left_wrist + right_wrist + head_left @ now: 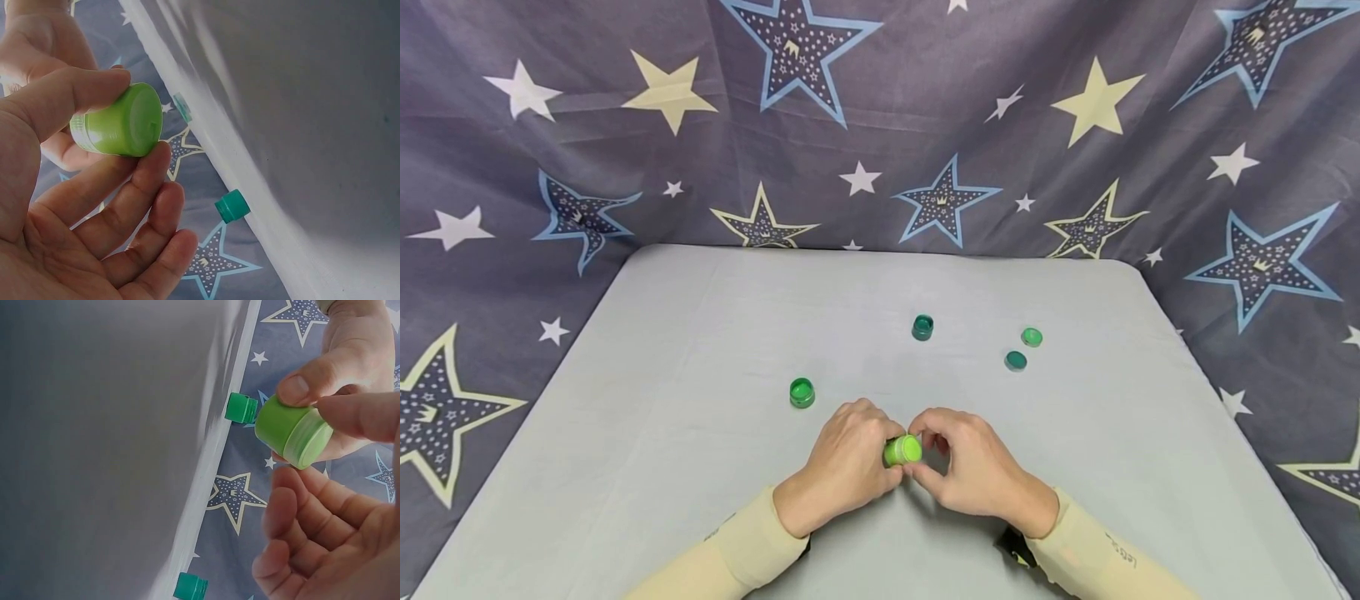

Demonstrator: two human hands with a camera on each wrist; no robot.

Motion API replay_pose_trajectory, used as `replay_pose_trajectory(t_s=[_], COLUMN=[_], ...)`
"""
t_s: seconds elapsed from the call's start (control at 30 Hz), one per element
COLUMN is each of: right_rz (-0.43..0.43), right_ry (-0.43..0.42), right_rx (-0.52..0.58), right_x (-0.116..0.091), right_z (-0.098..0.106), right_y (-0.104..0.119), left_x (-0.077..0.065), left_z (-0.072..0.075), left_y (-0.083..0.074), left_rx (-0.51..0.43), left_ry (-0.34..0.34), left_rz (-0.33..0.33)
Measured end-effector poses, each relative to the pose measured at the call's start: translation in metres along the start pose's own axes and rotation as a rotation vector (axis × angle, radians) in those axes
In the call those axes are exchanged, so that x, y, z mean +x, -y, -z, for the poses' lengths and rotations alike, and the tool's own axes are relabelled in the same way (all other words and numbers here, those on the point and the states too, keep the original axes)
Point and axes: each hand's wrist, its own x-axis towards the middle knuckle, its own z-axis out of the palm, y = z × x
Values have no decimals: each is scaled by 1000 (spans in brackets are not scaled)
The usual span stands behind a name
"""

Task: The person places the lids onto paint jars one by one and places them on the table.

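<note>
Head view: lime jar [903, 451] partly behind fingers [892, 429]

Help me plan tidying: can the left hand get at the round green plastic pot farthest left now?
Probably yes: only grey tabletop separates the left hand from the green pot, but that hand pinches a round lime-green plastic jar.

Curtained-off workspace, type of premises undetermined — star-printed fabric [880, 125] hangs behind the grey bench [700, 333] and along its left and right sides.
</note>
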Motion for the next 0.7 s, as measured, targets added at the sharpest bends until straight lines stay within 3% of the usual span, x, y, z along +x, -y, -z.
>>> replay_pose_trajectory(t_s=[0.7], right_rz=[-30], right_ry=[-36], right_rx=[-63], right_x=[1], right_z=[-3], right_y=[-3], left_x=[0], left_z=[1], left_y=[-1], left_rx=[0], left_ry=[14], left_rz=[11])
